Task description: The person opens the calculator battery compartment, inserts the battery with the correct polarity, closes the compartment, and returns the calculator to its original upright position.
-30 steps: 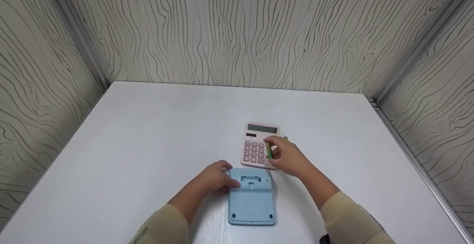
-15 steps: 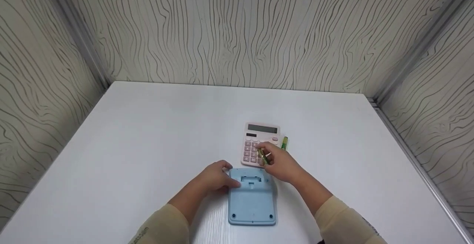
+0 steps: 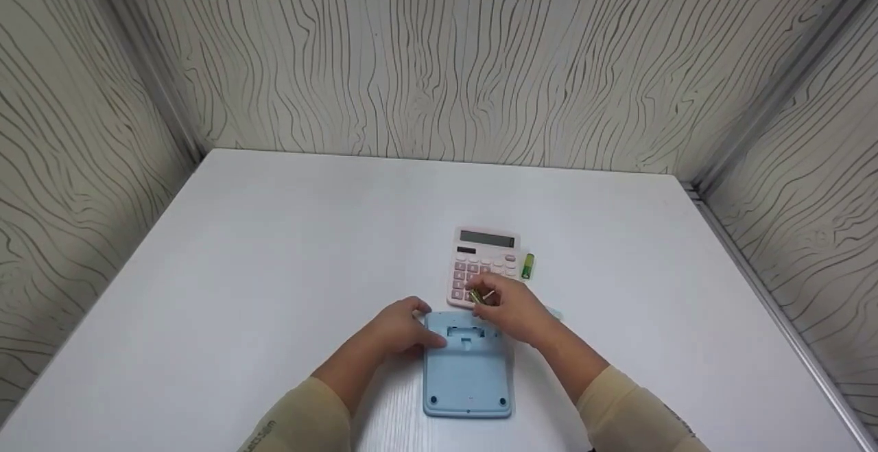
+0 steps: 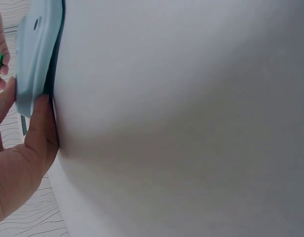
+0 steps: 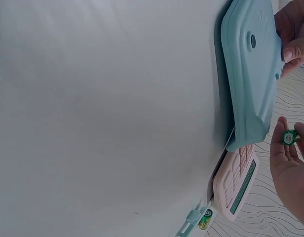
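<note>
White bench (image 3: 288, 246): the left hand (image 3: 400, 328) grips the left edge of a blue device (image 3: 468, 380), underside up, its recessed compartment (image 3: 465, 332) exposed. Near the device's far edge, the right hand (image 3: 511, 306) pinches a green battery (image 3: 476, 296); a second battery (image 3: 527, 266) lies beside the pink calculator (image 3: 473, 257).

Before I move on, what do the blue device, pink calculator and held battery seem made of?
Blue device: most likely hard plastic, satin finish, from its smooth moulded edges and recessed slot.
Pink calculator: probably plastic, fairly matte, judging by its rounded casing and keys.
Held battery: apparently metal in a glossy green wrap; its round end looks silvery.
</note>
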### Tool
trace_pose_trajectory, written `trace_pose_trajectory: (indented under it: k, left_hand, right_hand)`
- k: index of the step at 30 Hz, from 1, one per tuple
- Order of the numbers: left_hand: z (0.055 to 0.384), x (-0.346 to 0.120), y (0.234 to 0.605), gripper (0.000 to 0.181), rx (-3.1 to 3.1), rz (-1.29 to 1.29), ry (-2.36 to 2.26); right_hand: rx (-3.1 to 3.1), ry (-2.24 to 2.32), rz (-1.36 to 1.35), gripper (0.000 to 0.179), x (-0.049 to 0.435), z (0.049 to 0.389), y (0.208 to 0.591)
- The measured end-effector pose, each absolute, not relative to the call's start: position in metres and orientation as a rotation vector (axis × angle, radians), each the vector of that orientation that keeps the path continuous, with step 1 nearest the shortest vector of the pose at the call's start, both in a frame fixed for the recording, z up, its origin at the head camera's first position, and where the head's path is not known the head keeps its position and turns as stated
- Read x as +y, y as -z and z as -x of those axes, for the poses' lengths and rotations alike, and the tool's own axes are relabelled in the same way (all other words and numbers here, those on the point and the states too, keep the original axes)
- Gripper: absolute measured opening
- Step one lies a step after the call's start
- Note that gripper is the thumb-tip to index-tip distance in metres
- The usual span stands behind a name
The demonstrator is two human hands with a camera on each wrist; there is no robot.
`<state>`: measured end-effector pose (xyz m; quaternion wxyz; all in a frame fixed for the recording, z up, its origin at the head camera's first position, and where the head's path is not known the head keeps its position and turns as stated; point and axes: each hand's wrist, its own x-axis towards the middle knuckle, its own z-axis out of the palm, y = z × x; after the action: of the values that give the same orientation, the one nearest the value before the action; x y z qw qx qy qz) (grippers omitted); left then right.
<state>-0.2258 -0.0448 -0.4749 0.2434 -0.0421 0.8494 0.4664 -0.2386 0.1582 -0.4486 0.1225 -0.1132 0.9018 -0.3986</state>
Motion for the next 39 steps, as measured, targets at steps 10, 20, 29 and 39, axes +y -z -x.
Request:
trace_pose_trajectory:
  k: [10, 20, 29, 39]
  left_hand:
    - [0.225, -0.045, 0.473, 0.066, 2.324, 0.102, -1.263]
    - [0.225, -0.046, 0.475, 0.062, 2.304, 0.064, -1.329]
    - [0.225, -0.046, 0.474, 0.062, 2.336, 0.081, -1.284]
    - [0.225, -0.046, 0.474, 0.061, 2.348, 0.091, -1.267]
  right_hand:
    - [2.587, 1.172, 0.432, 0.02, 0.15, 0.234, 0.452]
    - [2.596, 1.145, 0.481, 0.018, 0.145, 0.23, 0.456]
    - [2.671, 0.966, 0.581, 0.016, 0.146, 0.23, 0.459]
    - [2.783, 0.639, 0.823, 0.016, 0.141, 0.225, 0.456]
